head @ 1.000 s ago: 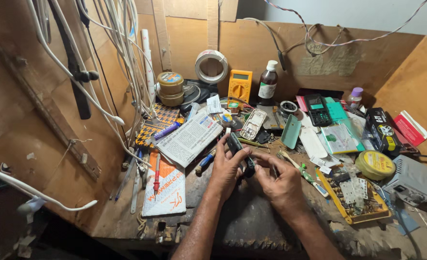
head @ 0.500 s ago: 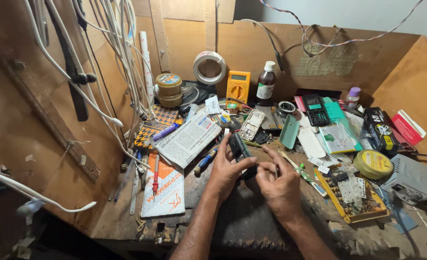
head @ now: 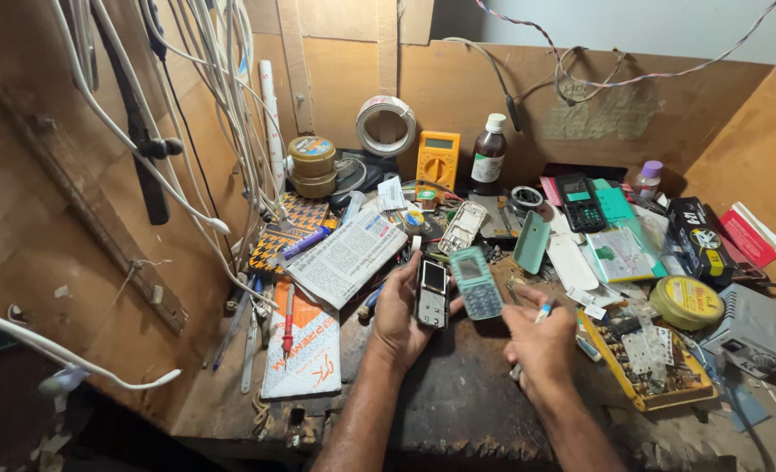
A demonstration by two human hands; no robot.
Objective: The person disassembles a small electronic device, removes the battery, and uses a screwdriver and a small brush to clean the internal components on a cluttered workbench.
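My left hand [head: 398, 319] grips a dark, opened phone body [head: 431, 292], held upright over the dark bench top [head: 458, 393]. A teal keypad front cover [head: 476, 282] lies right beside it, touching my left fingertips; whether that hand also holds it is unclear. My right hand [head: 541, 343] is a little to the right and lower, apart from the phone. It is closed around a thin tool [head: 545, 308] with a blue-and-white end poking up between the fingers.
Clutter rings the hands: a folded newspaper [head: 348, 253], red screwdriver [head: 289, 319], yellow multimeter [head: 438, 160], brown bottle [head: 489, 156], tape roll [head: 385, 125], black keypad phone [head: 580, 201], yellow parts tray [head: 646, 363], round yellow tin [head: 687, 301], grey box [head: 755, 330]. White cables [head: 222, 105] hang at left.
Both hands were together on the dark phone. Now the teal cover is off and beside it, and my right hand has drawn back to the right with the tool.
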